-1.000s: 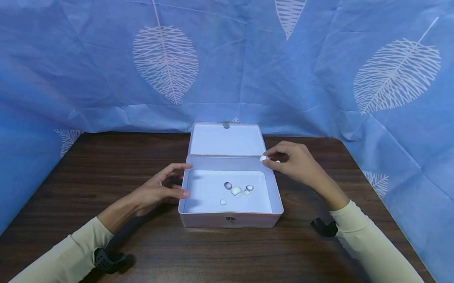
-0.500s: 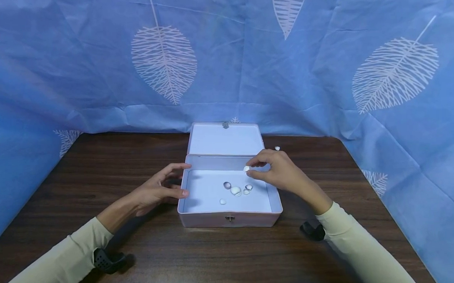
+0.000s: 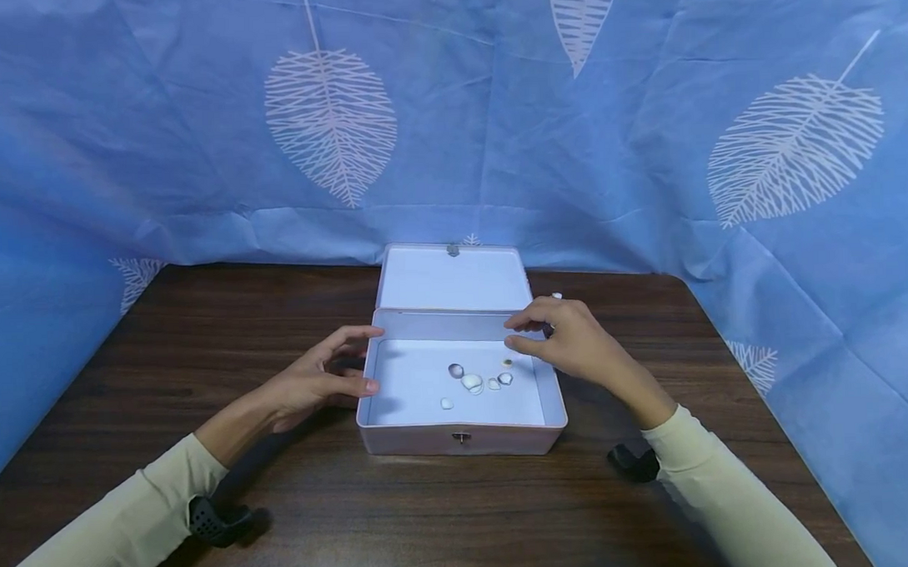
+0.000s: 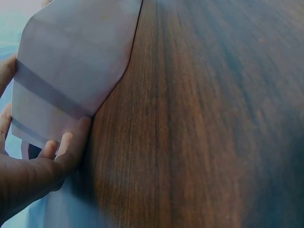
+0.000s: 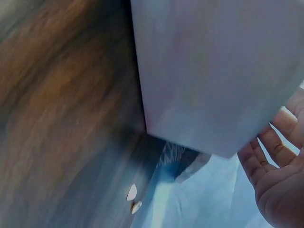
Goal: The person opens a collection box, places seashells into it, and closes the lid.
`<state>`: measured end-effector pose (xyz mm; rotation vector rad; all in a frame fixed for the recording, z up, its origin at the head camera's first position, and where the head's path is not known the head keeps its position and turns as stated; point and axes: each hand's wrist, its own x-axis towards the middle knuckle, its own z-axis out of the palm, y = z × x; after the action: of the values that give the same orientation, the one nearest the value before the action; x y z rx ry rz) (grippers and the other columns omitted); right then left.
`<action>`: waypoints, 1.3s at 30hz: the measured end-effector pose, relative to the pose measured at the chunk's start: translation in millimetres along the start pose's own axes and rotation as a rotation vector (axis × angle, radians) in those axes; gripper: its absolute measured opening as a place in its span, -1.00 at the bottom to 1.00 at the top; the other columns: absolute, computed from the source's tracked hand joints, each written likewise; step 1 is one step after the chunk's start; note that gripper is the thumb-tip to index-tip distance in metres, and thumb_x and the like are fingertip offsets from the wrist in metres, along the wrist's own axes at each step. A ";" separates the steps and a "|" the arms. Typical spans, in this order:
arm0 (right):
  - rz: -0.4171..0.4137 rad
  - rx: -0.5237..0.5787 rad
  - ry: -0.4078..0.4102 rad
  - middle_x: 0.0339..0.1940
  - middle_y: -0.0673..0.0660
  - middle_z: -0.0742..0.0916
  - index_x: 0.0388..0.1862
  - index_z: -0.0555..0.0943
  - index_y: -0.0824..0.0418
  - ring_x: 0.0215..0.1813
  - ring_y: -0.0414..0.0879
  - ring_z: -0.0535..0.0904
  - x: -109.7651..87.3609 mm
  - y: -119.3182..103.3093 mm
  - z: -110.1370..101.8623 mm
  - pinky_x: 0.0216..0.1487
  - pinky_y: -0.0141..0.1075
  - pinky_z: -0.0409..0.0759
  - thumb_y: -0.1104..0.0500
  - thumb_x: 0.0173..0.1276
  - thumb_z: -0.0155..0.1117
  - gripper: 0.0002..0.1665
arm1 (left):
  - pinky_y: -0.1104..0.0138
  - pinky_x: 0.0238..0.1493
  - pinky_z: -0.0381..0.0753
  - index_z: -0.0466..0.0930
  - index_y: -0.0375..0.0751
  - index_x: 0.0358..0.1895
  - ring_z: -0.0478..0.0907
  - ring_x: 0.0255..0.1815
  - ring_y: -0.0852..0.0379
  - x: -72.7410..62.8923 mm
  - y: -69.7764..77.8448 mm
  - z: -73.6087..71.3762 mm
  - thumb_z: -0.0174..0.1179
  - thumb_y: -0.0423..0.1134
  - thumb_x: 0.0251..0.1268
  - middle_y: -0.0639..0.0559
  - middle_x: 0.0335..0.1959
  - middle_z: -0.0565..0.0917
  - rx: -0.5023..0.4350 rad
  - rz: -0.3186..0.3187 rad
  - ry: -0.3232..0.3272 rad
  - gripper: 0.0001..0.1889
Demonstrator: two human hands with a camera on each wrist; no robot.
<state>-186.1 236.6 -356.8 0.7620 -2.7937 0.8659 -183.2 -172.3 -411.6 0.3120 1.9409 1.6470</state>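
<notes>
A pale pink metal box (image 3: 462, 437) sits on the table with its lid (image 3: 454, 277) tipped back. Several small seashells lie on its white floor, among them a white shell (image 3: 472, 384), a purplish shell (image 3: 455, 371) and a small yellow-marked shell (image 3: 507, 363). My left hand (image 3: 318, 380) touches the box's left side, thumb and index finger spread along the rim. Over the right rim hovers my right hand (image 3: 576, 338), thumb and index finger apart with nothing between them. In the right wrist view its fingers (image 5: 278, 147) show beside the box wall.
Outside the box, behind my right hand, a white shell (image 5: 132, 192) and a smaller shell (image 5: 137, 207) lie on the dark wooden table (image 3: 281, 490). A blue cloth (image 3: 449, 133) with white leaf prints hangs around the table's back and sides.
My right hand carried a white shell from beyond the right rim into the box and let it go. It has since drawn back slightly right. My left hand has stayed put.
</notes>
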 end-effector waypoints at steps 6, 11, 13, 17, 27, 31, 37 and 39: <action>0.045 0.008 0.080 -0.13 0.03 0.85 0.03 0.92 0.14 -0.09 -0.02 0.71 -2.4 10.0 -13.6 -0.07 -0.23 0.68 0.13 0.55 0.58 -0.83 | -0.18 0.55 0.58 0.22 0.15 0.79 0.11 0.74 -0.36 0.1 1.3 -0.2 0.55 -0.17 0.47 -0.27 0.77 0.09 0.010 0.005 0.003 -0.06; 0.113 0.005 0.102 -0.05 0.07 0.89 0.04 0.92 0.11 -0.01 -0.06 0.77 -2.2 23.2 -26.7 0.00 -0.39 0.72 0.07 0.60 0.55 -0.81 | -0.18 0.55 0.58 0.23 0.14 0.79 0.12 0.74 -0.35 -0.3 0.5 -0.7 0.57 -0.17 0.45 -0.27 0.77 0.10 0.012 0.010 0.005 -0.06; 0.142 -0.001 0.104 -0.01 0.09 0.90 0.08 0.92 0.12 0.02 -0.04 0.79 -2.4 30.5 -31.5 0.01 -0.45 0.70 0.04 0.61 0.54 -0.77 | -0.18 0.55 0.57 0.23 0.14 0.79 0.11 0.75 -0.35 -0.4 0.3 -0.6 0.57 -0.17 0.45 -0.27 0.77 0.10 0.013 0.008 0.007 -0.06; 0.182 -0.016 0.098 0.06 0.13 0.90 0.14 0.90 0.14 0.05 0.02 0.82 -3.3 46.4 -38.7 0.02 -0.41 0.68 -0.01 0.62 0.52 -0.70 | -0.19 0.56 0.57 0.24 0.15 0.78 0.10 0.75 -0.35 0.3 0.3 -0.1 0.57 -0.17 0.45 -0.26 0.77 0.10 0.008 -0.001 0.010 -0.06; 0.304 -0.047 0.003 0.03 0.17 0.92 0.19 0.88 0.17 0.01 0.00 0.80 -2.0 88.5 -40.2 0.02 -0.19 0.69 -0.07 0.62 0.50 -0.61 | -0.11 0.50 0.61 0.24 0.15 0.78 0.14 0.72 -0.33 0.3 -1.1 0.6 0.58 -0.17 0.44 -0.27 0.75 0.12 0.012 0.008 0.010 -0.05; 0.317 -0.041 -0.061 -0.03 0.18 0.91 0.17 0.88 0.21 -0.06 -0.05 0.75 1.7 101.9 -34.7 -0.01 -0.20 0.66 -0.01 0.59 0.52 -0.63 | -0.08 0.46 0.64 0.24 0.14 0.79 0.16 0.70 -0.34 -0.1 -1.1 0.3 0.57 -0.17 0.45 -0.28 0.75 0.12 0.011 0.013 0.008 -0.05; 0.324 -0.049 -0.133 -0.03 0.15 0.93 0.15 0.88 0.22 -0.04 -0.06 0.72 8.8 115.5 -23.9 0.03 -0.18 0.63 0.04 0.55 0.55 -0.65 | -0.07 0.46 0.64 0.23 0.14 0.79 0.17 0.70 -0.35 -1.0 -0.5 0.9 0.57 -0.17 0.45 -0.28 0.75 0.11 0.012 0.012 0.009 -0.06; 0.332 -0.055 -0.151 -0.06 0.14 0.92 0.15 0.88 0.24 -0.04 -0.04 0.69 10.9 117.3 -21.3 0.06 -0.16 0.62 0.06 0.53 0.56 -0.64 | -0.08 0.47 0.64 0.23 0.14 0.79 0.18 0.70 -0.36 -1.2 -0.4 1.2 0.57 -0.17 0.45 -0.29 0.75 0.11 0.010 0.011 0.009 -0.06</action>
<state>-254.8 327.1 -394.8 0.3734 -3.1205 0.8019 -181.5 -172.0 -411.7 0.3198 1.9577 1.6491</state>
